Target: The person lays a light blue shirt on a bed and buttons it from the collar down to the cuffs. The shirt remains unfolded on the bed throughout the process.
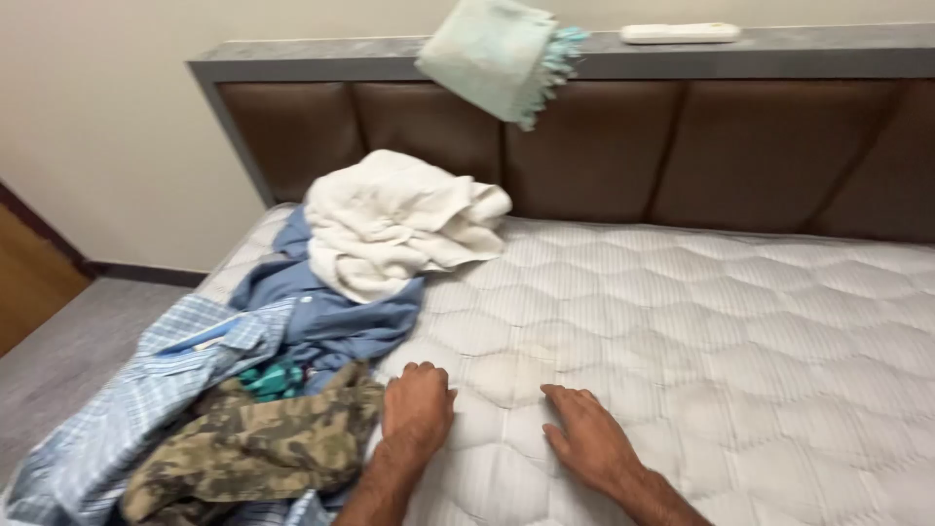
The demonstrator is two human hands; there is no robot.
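Two bare hands, nearest the lens, flat on one quilted white mattress (701, 331). Left hand (417, 404) palm down, fingers close together and slightly curled, holding nothing, fingertips on the mattress just beside the clothes pile. Right hand (587, 438) palm down too, fingers loosely spread and pointing up toward the headboard, thumb out toward the left hand, gripping nothing. Both hands apart from each other, with bare mattress between them.

One heap of clothing on the mattress's left side, counted as five pieces visible:
- one camouflage garment (258, 443), crumpled, touching the left wrist and forearm, at the near end of the mattress;
- one light blue checked shirt (127, 390), spilling over the mattress's left edge;
- one teal patterned piece (273, 380), mostly buried between the camouflage garment and the blue one;
- one plain blue shirt (331, 312), farther up the mattress from the left hand;
- one white bundled cloth (390, 219), on top of the blue shirt, nearest the headboard.

One brown padded headboard (682, 146) at the mattress's far end, four panels in view, capped by one grey ledge (312, 58). One pale green fringed towel (502, 54), blurred, overlapping the ledge above the mattress's middle; support not discernible. One white remote control (680, 33) lying on the ledge, to the right of the towel. Grey floor (68, 351) beside the mattress's left edge.
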